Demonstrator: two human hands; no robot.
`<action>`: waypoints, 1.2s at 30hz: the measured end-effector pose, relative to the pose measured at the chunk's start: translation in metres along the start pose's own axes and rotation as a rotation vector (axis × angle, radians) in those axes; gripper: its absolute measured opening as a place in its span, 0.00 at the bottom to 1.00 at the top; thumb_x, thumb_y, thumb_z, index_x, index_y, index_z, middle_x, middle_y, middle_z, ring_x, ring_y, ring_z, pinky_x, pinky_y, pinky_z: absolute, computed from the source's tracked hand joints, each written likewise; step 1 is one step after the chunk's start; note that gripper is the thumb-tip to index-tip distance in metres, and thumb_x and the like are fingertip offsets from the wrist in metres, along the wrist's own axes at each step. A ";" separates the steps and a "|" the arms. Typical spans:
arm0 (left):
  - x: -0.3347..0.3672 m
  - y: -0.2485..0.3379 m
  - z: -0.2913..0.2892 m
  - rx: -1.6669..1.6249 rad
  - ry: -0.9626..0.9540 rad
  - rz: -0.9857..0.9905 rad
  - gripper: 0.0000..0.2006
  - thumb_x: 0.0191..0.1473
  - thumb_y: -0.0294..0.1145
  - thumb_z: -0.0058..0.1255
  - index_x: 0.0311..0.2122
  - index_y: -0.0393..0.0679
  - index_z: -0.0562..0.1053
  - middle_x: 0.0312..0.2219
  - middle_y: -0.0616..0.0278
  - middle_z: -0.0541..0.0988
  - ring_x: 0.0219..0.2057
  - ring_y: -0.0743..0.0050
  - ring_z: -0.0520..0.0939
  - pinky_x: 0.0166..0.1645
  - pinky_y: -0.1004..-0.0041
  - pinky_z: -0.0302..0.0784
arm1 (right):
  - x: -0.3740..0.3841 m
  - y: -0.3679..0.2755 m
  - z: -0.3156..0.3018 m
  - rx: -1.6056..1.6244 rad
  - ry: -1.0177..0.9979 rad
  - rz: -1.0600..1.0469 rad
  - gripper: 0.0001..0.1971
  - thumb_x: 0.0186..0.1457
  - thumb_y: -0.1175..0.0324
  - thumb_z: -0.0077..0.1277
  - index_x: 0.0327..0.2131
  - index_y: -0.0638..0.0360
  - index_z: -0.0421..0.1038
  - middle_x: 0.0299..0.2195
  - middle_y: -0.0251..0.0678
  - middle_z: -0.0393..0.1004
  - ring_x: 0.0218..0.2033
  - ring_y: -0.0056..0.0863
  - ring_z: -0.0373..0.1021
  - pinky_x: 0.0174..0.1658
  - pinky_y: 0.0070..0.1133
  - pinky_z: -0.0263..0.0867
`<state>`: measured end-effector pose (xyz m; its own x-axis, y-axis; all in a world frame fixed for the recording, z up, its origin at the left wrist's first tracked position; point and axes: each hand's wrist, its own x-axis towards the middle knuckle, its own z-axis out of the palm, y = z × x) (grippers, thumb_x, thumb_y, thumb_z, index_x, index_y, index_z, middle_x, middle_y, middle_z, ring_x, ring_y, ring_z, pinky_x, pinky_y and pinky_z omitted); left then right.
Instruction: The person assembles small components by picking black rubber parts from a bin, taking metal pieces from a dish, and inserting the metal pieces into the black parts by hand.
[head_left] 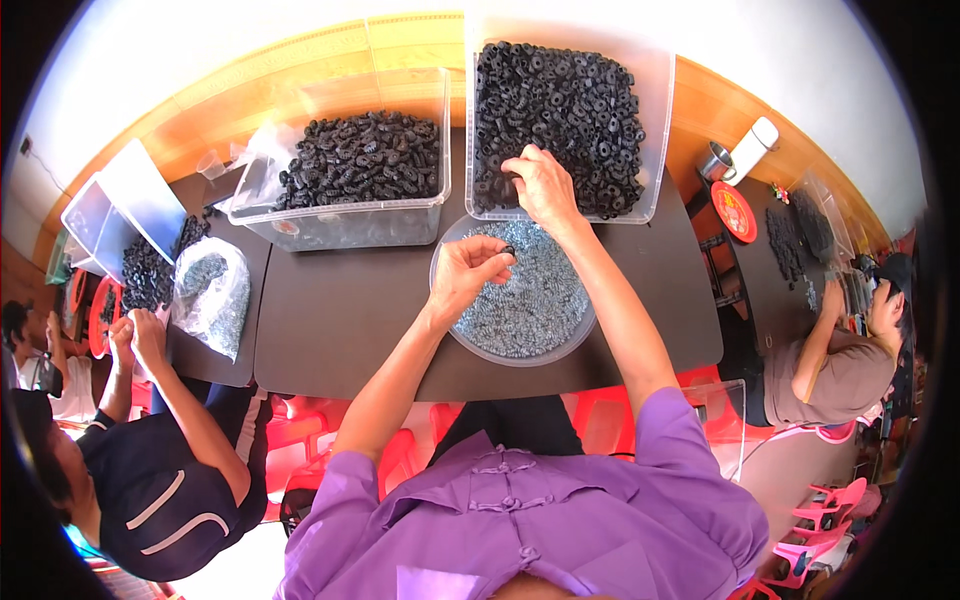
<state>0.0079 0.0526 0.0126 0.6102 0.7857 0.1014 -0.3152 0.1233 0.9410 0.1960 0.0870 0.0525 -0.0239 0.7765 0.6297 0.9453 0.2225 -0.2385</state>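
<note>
My left hand (468,274) is closed in a pinch on a small black plastic part (509,251), above the near side of a round clear tub (459,349) full of small silvery metal pieces (530,310). Farther off, my right hand (543,187) reaches over the front of a clear plastic box (655,150) heaped with black ring-shaped parts (560,100). Its thumb and fingers come together there; whatever lies between them blends into the dark parts behind.
Left of that box stands another clear box (340,229) of black ridged parts (365,160). A clear bag (212,290) of metal pieces lies near a co-worker (170,480) on the left. Another person (835,370) sits at the right table, which bears a red plate (734,212).
</note>
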 end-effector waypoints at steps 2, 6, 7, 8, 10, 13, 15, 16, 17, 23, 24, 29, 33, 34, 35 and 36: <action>0.000 -0.001 -0.002 0.011 0.004 -0.008 0.07 0.51 0.25 0.56 0.36 0.34 0.74 0.26 0.60 0.80 0.25 0.80 0.80 0.31 0.79 0.77 | 0.004 0.006 -0.001 -0.004 -0.084 -0.009 0.08 0.41 0.78 0.56 0.29 0.57 0.73 0.28 0.35 0.68 0.34 0.38 0.69 0.38 0.30 0.68; -0.001 -0.001 -0.003 0.023 -0.015 -0.018 0.07 0.52 0.25 0.55 0.37 0.35 0.74 0.27 0.58 0.80 0.26 0.78 0.80 0.33 0.78 0.78 | 0.008 0.008 -0.006 0.039 -0.088 -0.041 0.06 0.42 0.78 0.55 0.26 0.59 0.70 0.28 0.38 0.68 0.34 0.39 0.69 0.36 0.33 0.67; -0.001 -0.002 -0.003 0.019 -0.019 -0.014 0.07 0.52 0.25 0.55 0.37 0.35 0.74 0.27 0.58 0.80 0.26 0.78 0.80 0.33 0.78 0.78 | 0.007 0.010 -0.006 0.037 -0.089 -0.040 0.06 0.42 0.78 0.55 0.26 0.59 0.70 0.28 0.38 0.68 0.34 0.39 0.69 0.36 0.33 0.67; -0.001 -0.002 -0.002 0.016 -0.023 -0.011 0.07 0.53 0.25 0.54 0.37 0.35 0.74 0.28 0.58 0.80 0.27 0.78 0.80 0.33 0.78 0.78 | 0.006 0.013 -0.007 0.097 -0.078 0.009 0.07 0.42 0.78 0.55 0.28 0.60 0.70 0.28 0.38 0.68 0.33 0.40 0.70 0.35 0.33 0.67; 0.000 -0.001 -0.002 0.014 -0.021 -0.016 0.07 0.53 0.25 0.54 0.37 0.35 0.74 0.28 0.58 0.80 0.27 0.78 0.80 0.33 0.78 0.78 | 0.005 0.011 -0.009 0.221 0.002 0.102 0.08 0.43 0.76 0.58 0.31 0.60 0.73 0.26 0.39 0.70 0.27 0.37 0.71 0.33 0.28 0.68; 0.000 0.002 -0.001 0.026 -0.027 -0.022 0.07 0.53 0.26 0.54 0.37 0.35 0.74 0.28 0.58 0.80 0.27 0.78 0.80 0.33 0.78 0.78 | -0.004 0.015 -0.015 0.479 0.072 0.250 0.07 0.45 0.72 0.61 0.31 0.58 0.77 0.22 0.33 0.70 0.22 0.22 0.68 0.27 0.18 0.65; -0.001 0.003 -0.001 0.040 -0.033 -0.022 0.07 0.54 0.26 0.53 0.37 0.36 0.74 0.28 0.59 0.80 0.27 0.78 0.80 0.33 0.78 0.78 | -0.017 0.001 -0.029 0.663 -0.021 0.397 0.06 0.47 0.72 0.59 0.31 0.59 0.77 0.23 0.29 0.71 0.21 0.17 0.66 0.26 0.16 0.64; -0.001 0.004 -0.002 0.035 -0.036 -0.017 0.07 0.54 0.26 0.53 0.37 0.36 0.74 0.28 0.59 0.80 0.27 0.78 0.80 0.33 0.78 0.78 | -0.025 -0.009 -0.035 0.789 -0.045 0.458 0.05 0.48 0.73 0.58 0.30 0.62 0.77 0.22 0.27 0.72 0.20 0.13 0.65 0.25 0.14 0.63; -0.002 0.004 -0.002 0.029 -0.039 -0.013 0.07 0.54 0.26 0.53 0.37 0.36 0.74 0.28 0.59 0.80 0.27 0.79 0.80 0.33 0.79 0.78 | -0.034 -0.013 -0.039 0.921 -0.081 0.509 0.05 0.48 0.73 0.59 0.30 0.63 0.76 0.22 0.28 0.73 0.20 0.13 0.65 0.24 0.13 0.63; -0.004 0.006 0.001 0.018 -0.100 0.001 0.07 0.54 0.26 0.53 0.38 0.36 0.74 0.29 0.59 0.80 0.28 0.79 0.80 0.33 0.78 0.78 | -0.089 -0.034 -0.054 1.258 -0.166 0.759 0.07 0.48 0.70 0.60 0.29 0.63 0.75 0.22 0.31 0.74 0.18 0.15 0.68 0.23 0.13 0.66; -0.004 0.006 0.002 0.005 -0.124 0.001 0.07 0.55 0.26 0.52 0.38 0.36 0.74 0.29 0.58 0.80 0.28 0.79 0.80 0.33 0.78 0.78 | -0.094 -0.036 -0.055 1.299 -0.164 0.766 0.08 0.48 0.70 0.60 0.29 0.63 0.74 0.22 0.31 0.74 0.17 0.15 0.67 0.22 0.14 0.67; -0.005 0.007 0.003 -0.024 -0.150 -0.003 0.07 0.55 0.25 0.52 0.38 0.37 0.74 0.30 0.58 0.80 0.28 0.78 0.80 0.34 0.77 0.78 | -0.090 -0.053 -0.071 1.337 -0.181 0.772 0.07 0.50 0.71 0.58 0.31 0.64 0.74 0.24 0.33 0.74 0.21 0.18 0.71 0.26 0.16 0.71; -0.006 0.008 0.003 -0.067 -0.163 0.001 0.07 0.54 0.27 0.53 0.38 0.36 0.75 0.29 0.60 0.80 0.28 0.78 0.80 0.33 0.78 0.78 | -0.087 -0.056 -0.074 1.312 -0.185 0.748 0.07 0.49 0.72 0.59 0.31 0.64 0.74 0.24 0.34 0.75 0.22 0.18 0.72 0.27 0.16 0.72; -0.006 0.009 0.003 -0.068 -0.166 0.004 0.07 0.54 0.27 0.54 0.37 0.36 0.75 0.29 0.61 0.80 0.28 0.78 0.80 0.33 0.78 0.77 | -0.087 -0.055 -0.074 1.286 -0.189 0.729 0.06 0.49 0.72 0.59 0.31 0.64 0.74 0.24 0.34 0.75 0.22 0.18 0.71 0.26 0.15 0.71; -0.007 0.009 0.004 -0.069 -0.165 0.004 0.07 0.54 0.27 0.54 0.37 0.36 0.75 0.29 0.61 0.80 0.28 0.78 0.80 0.33 0.78 0.77 | -0.087 -0.053 -0.072 1.286 -0.191 0.729 0.06 0.49 0.72 0.59 0.31 0.64 0.74 0.24 0.34 0.75 0.22 0.18 0.71 0.26 0.15 0.71; -0.007 0.009 0.004 -0.062 -0.167 0.007 0.07 0.54 0.27 0.54 0.37 0.36 0.75 0.29 0.61 0.80 0.28 0.79 0.79 0.33 0.79 0.77 | -0.086 -0.051 -0.070 1.281 -0.192 0.700 0.06 0.49 0.72 0.59 0.30 0.64 0.74 0.24 0.34 0.75 0.21 0.17 0.71 0.26 0.15 0.70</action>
<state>0.0038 0.0461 0.0216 0.7185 0.6757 0.1651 -0.3608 0.1590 0.9190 0.1721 -0.0324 0.0619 0.1682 0.9853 0.0311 -0.1426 0.0556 -0.9882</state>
